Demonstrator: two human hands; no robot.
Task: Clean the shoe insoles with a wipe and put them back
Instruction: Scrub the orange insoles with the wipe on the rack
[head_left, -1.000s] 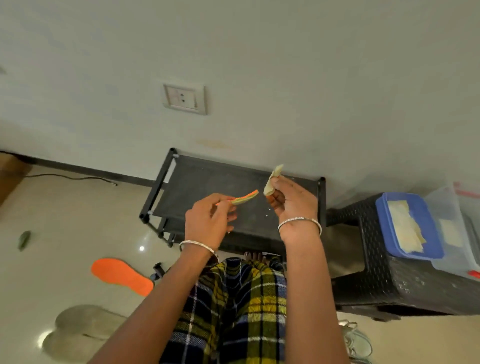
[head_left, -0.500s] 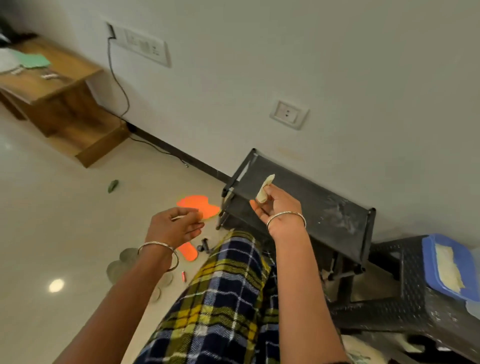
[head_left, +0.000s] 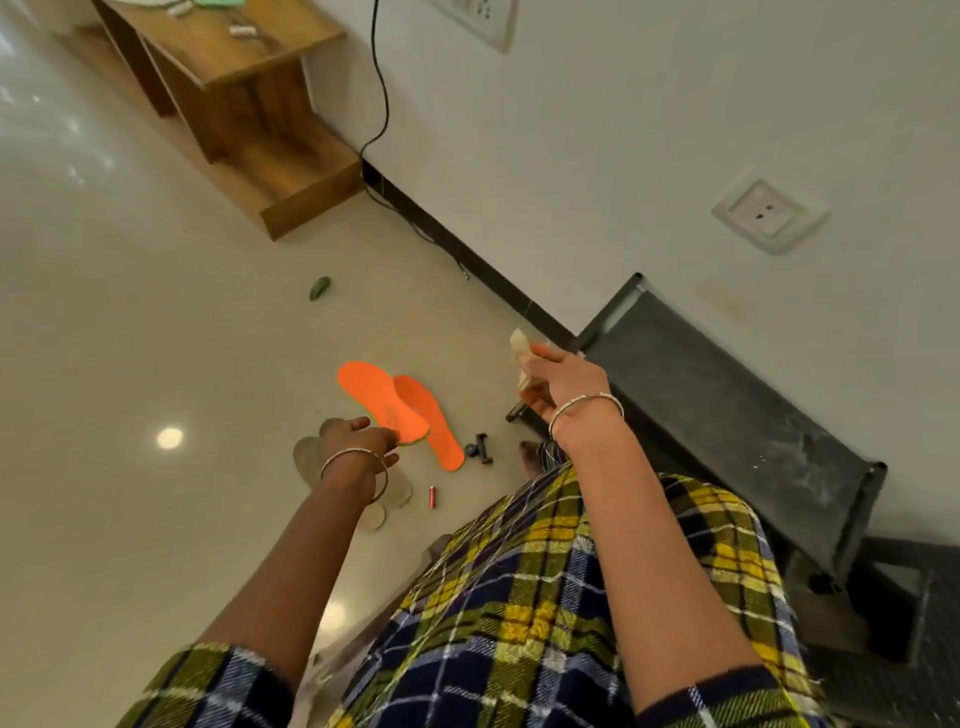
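Left hand (head_left: 358, 441): your fingers pinch the heel end of 1 orange insole (head_left: 374, 397), its toe pointing away from them.
Right hand (head_left: 566, 395): fingers grasp the folded wipe (head_left: 519, 356), raised and well apart from both insoles.
Second insole (head_left: 436, 431): flat on the floor (head_left: 130, 312), just beyond your left fingers, partly under the held one.
Handling: probably light, thin, floppy foam; hold it at the heel edge and support it midway.
Shoes (head_left: 309, 457): below your left fingers.
Room: glossy tiles; black rack (head_left: 727, 415) beside your right fingers; wooden cabinet (head_left: 234, 78) far beyond.
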